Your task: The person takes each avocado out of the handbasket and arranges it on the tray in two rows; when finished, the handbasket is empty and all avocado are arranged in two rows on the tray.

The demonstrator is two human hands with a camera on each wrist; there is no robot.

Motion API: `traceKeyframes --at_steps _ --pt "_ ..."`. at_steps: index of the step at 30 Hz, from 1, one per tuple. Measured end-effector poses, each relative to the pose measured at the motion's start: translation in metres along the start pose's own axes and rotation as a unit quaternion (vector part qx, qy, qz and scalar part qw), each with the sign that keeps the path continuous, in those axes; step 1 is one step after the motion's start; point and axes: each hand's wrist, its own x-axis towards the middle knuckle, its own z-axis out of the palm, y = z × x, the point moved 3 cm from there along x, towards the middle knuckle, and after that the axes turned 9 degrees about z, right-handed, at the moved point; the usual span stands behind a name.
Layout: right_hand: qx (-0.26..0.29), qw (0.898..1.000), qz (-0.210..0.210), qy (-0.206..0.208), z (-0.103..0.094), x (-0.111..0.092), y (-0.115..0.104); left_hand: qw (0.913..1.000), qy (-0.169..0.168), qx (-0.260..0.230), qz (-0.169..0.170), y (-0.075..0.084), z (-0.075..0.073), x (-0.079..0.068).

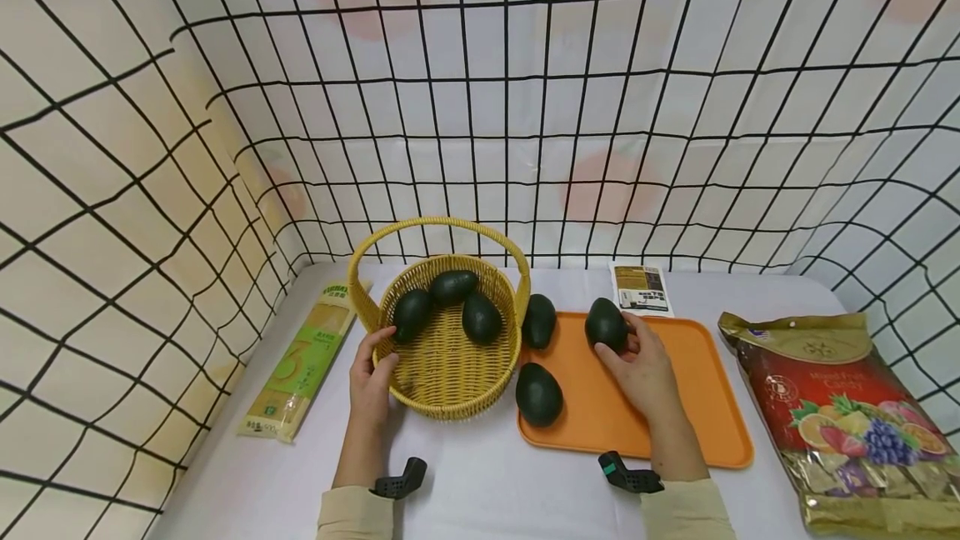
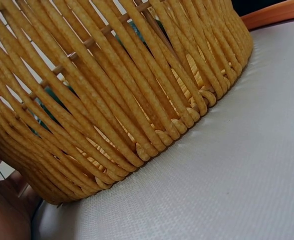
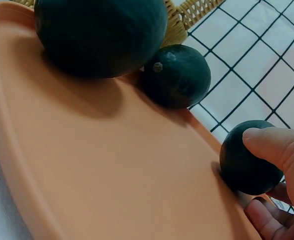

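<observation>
My left hand (image 1: 371,382) holds the left rim of a yellow woven basket (image 1: 450,402), thumb over the edge and fingers along the outside. Three dark green avocados (image 1: 481,318) lie inside the basket, toward its back. Over the back part of an orange tray (image 1: 600,407), my right hand (image 1: 647,365) grips another avocado (image 1: 606,324); in the right wrist view the thumb presses on this avocado (image 3: 249,160) and the fingers curl beneath it. Two more avocados, one nearer (image 1: 539,395) and one farther (image 1: 538,322), rest at the tray's left side beside the basket.
Left of the basket lies a pack of noodles (image 1: 300,365) with a green label. A small brown-and-white packet (image 1: 642,290) sits behind the tray. At the right is a large red and gold candy bag (image 1: 847,415). Black-grid cloth walls (image 1: 525,107) enclose the white table.
</observation>
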Motion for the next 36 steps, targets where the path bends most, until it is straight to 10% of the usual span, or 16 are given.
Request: traceKeyframes --at_steps 36 --pt "0.000 0.998 -0.063 -0.031 0.020 0.002 -0.021 0.9999 -0.003 -0.011 0.012 -0.002 -0.001 0.001"
